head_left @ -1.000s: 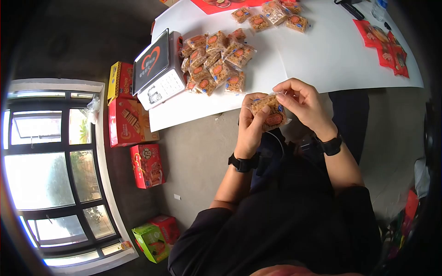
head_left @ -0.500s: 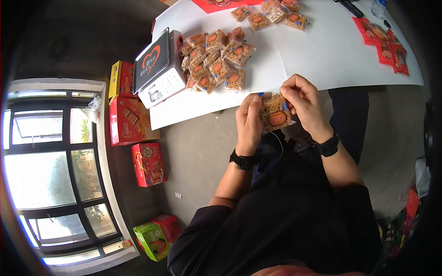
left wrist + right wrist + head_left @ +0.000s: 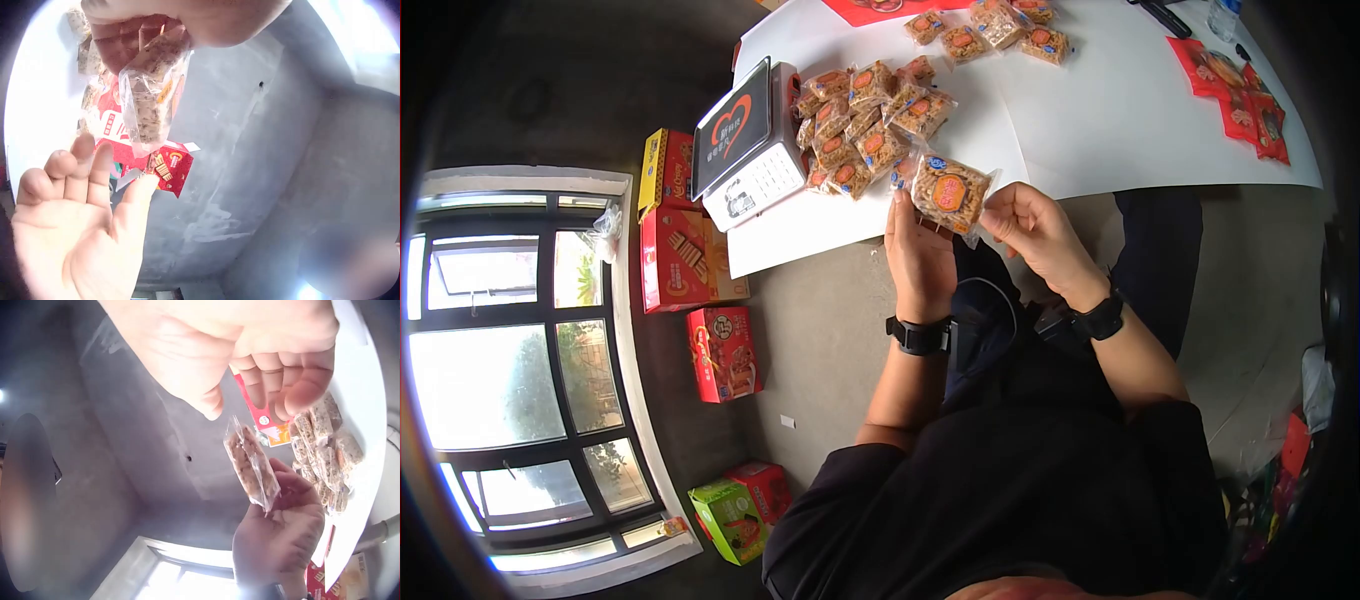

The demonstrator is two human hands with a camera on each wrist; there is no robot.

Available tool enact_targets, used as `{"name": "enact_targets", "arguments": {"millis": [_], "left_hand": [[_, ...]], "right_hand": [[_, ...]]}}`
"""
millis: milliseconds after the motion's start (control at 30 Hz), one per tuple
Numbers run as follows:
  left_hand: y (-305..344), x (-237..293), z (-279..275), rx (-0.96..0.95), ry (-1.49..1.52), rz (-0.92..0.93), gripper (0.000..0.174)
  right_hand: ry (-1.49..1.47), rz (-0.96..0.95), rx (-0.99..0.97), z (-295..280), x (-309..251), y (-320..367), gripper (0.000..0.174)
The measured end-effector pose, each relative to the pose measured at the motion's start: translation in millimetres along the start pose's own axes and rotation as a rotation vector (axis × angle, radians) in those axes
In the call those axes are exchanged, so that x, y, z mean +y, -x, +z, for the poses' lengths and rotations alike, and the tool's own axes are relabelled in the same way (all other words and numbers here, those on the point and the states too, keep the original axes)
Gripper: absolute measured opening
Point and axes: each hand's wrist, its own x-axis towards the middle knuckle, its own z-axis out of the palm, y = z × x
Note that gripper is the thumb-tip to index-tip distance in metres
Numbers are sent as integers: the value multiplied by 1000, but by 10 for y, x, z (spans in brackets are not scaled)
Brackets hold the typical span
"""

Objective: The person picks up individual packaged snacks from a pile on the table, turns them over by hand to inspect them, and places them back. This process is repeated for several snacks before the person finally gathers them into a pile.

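A clear-wrapped snack cake (image 3: 949,193) with an orange label lies face up on the fingers of my left hand (image 3: 920,265). Those fingers curl beneath it, partly hidden, and the thumb stands at its left end. The right wrist view shows the same snack cake (image 3: 250,465) edge-on, above the left palm (image 3: 284,531). My right hand (image 3: 1040,235) is at the packet's right corner, fingers loosely bent. From the left wrist, the right hand (image 3: 81,219) appears with fingers spread, just below the wrapper's end (image 3: 150,119).
A pile of wrapped snack cakes (image 3: 870,125) sits beside a digital scale (image 3: 745,145) on the white table (image 3: 1090,120). More packets (image 3: 1000,25) and red pouches (image 3: 1235,100) lie farther back. Red boxes (image 3: 725,355) stand on the floor at left.
The snack cake has moved up and left and turned, its label now facing up. The left hand went from pinching its upper edge to supporting it from beneath; the right fingers loosened.
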Motion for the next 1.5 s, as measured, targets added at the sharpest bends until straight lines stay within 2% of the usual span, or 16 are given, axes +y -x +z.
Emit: {"name": "enact_targets", "arguments": {"millis": [233,333,400,433,500,533,600,700,767,833,900,1000,1133,1233,1333,1500], "left_hand": [[86,-42,47,-5,64,-17,33],[83,-114,-31,13,34,-21,35],[98,-117,-55,54,-64,-12,42],[95,-106,-38,52,-63,-12,42],[95,-72,20,139,-444,139,44],[95,-51,31,139,-444,140,44],[103,-3,33,-79,-784,313,51],[135,65,113,-260,-1063,427,54],[174,98,184,-357,-713,-23,54],[148,64,188,-361,-755,73,43],[175,102,196,-294,-477,-228,23],[157,43,143,-246,-510,-135,11],[140,-5,98,-207,-511,-94,13],[112,0,76,-98,-452,-60,13],[89,43,148,46,-248,-33,11],[72,19,111,36,-154,-45,11]], "right_hand": [[-44,-46,27,-57,75,-17,15],[100,-210,83,-76,20,-30,10],[409,-492,186,-79,-113,-20,8],[411,-493,187,-87,-166,-9,8],[617,-601,207,-96,-235,10,10],[617,-601,207,-105,-229,2,10],[709,-711,201,-123,-204,-19,11],[767,-673,162,-104,-216,11,11],[726,-614,159,-71,-235,46,11],[688,-554,160,-73,-264,61,11],[645,-519,146,-79,-282,77,11],[596,-461,124,-65,-279,95,10],[506,-381,105,-83,-226,61,9],[359,-409,208,-124,-113,-3,15],[331,-227,128,-171,-128,18,25],[277,-191,43,-83,-118,39,32]]}}
